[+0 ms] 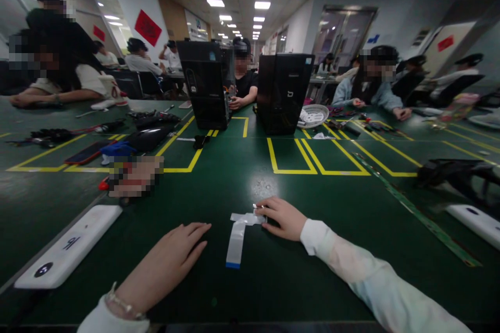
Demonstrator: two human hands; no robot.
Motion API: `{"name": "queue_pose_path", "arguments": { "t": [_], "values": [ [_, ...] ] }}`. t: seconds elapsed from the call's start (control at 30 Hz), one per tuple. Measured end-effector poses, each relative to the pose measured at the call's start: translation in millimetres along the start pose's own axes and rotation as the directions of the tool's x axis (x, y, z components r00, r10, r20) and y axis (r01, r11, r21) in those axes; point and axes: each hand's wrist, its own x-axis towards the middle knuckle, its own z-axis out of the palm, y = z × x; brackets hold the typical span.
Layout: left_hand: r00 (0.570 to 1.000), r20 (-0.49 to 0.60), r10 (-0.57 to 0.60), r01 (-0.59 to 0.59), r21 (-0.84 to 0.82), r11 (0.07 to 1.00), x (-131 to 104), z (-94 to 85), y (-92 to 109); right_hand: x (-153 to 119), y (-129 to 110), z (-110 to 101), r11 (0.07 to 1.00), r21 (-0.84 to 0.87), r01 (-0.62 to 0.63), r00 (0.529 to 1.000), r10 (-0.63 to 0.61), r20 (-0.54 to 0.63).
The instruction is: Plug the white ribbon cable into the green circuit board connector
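Observation:
A white flat ribbon cable (236,243) lies folded on the green table, with a blue strip at its near end. Over its far right end is my right hand (283,217), its thumb and fingers closed round that end. Some shiny bit shows by the fingertips, too small to name. To the left of the cable, my left hand (167,260) rests low over the table with fingers stretched out, holding nothing and apart from the cable.
Two black computer towers (205,86) (284,93) stand ahead, a person between them. A white device (70,247) lies at left, a long green circuit strip (417,210) at right. Tools and cables (58,135) lie back left; a white basket (313,115) sits behind the right tower.

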Motion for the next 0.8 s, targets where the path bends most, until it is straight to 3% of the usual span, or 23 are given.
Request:
{"name": "queue_pose_path", "arguments": {
  "t": [0.1,0.17,0.27,0.37,0.53,0.67,0.8],
  "values": [
    [0.992,-0.02,0.126,-0.125,0.023,0.992,43,-24.5,0,6,-8,3,1.0,0.01,0.004,0.999,-0.005,0.037],
    [0.966,-0.054,0.252,-0.251,0.029,0.968,80,-26.6,-3,8,-10,3,1.0,0.008,0.003,0.998,-0.004,0.055],
    [0.957,-0.086,0.276,-0.275,0.029,0.961,131,-10.2,-13,6,-10,2,1.0,0.023,0.006,0.997,-0.008,0.076],
    [0.957,-0.118,0.266,-0.265,0.025,0.964,162,13.7,-23,1,-7,-2,0.996,0.092,0.002,0.997,-0.01,0.079],
    [0.96,-0.138,0.245,-0.247,0.006,0.969,170,37.1,-32,-8,4,-7,0.971,0.233,-0.052,0.998,0.044,0.039],
    [0.961,-0.147,0.233,-0.236,0.001,0.972,168,40.2,-33,-8,6,-6,0.969,0.247,-0.022,1.0,0.017,0.023],
    [0.962,-0.152,0.228,-0.232,-0.003,0.973,169,40.5,-33,-7,2,-4,0.985,0.174,-0.005,0.996,-0.011,0.09]
  ]
}}
